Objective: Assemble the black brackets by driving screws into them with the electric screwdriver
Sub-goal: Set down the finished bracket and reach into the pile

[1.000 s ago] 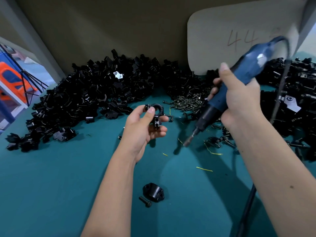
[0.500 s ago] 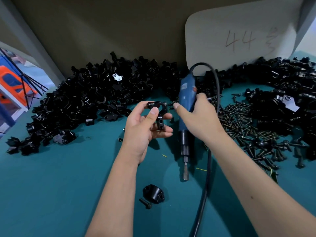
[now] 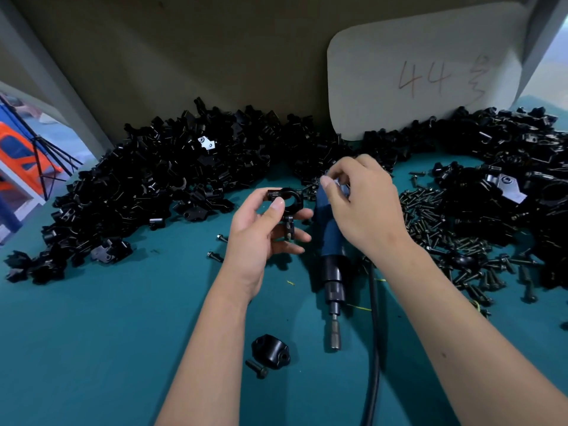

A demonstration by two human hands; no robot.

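My left hand (image 3: 261, 238) holds a black ring-shaped bracket (image 3: 287, 199) above the table, thumb on its front and fingers behind. The blue electric screwdriver (image 3: 332, 265) lies on the green mat with its bit pointing toward me. My right hand (image 3: 365, 210) is over its blue body, fingers loosely curled and lifted off it. A black bracket cap (image 3: 270, 352) and a single screw (image 3: 256, 368) lie near the front.
A big heap of black brackets (image 3: 153, 179) fills the back left, another heap (image 3: 522, 167) the right. Loose screws (image 3: 445, 229) are spread under my right wrist. The screwdriver's black cable (image 3: 373, 333) runs toward me. A board marked 44 (image 3: 415, 72) leans on the wall.
My right hand swung the screwdriver from the raised right side down to the middle, laid it on the mat and loosened its grip. My left hand kept the bracket almost still.
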